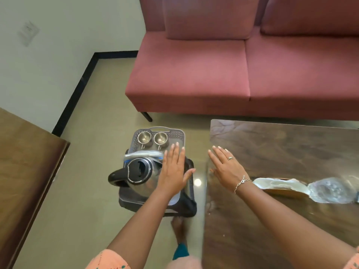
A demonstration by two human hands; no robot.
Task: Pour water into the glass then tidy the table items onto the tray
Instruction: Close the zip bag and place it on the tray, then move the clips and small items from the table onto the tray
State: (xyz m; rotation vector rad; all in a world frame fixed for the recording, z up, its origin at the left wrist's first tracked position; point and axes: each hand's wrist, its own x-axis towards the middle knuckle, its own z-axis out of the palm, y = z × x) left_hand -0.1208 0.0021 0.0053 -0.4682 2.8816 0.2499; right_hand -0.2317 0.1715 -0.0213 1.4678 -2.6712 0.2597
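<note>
A grey perforated tray rests on a dark stool on the floor, left of the wooden table. On the tray stand two steel cups, a blurred clear bottle lying flat, and a steel kettle with a black lid and handle. My left hand hovers flat and open over the tray's right side, beside the kettle. Empty and open, my right hand is spread above the table's left edge. A clear plastic bottle lies on the table near a wooden dish.
A pink sofa stands behind the table and the tray. Another wooden surface fills the left. Beige floor lies between them. My foot is under the stool's near side.
</note>
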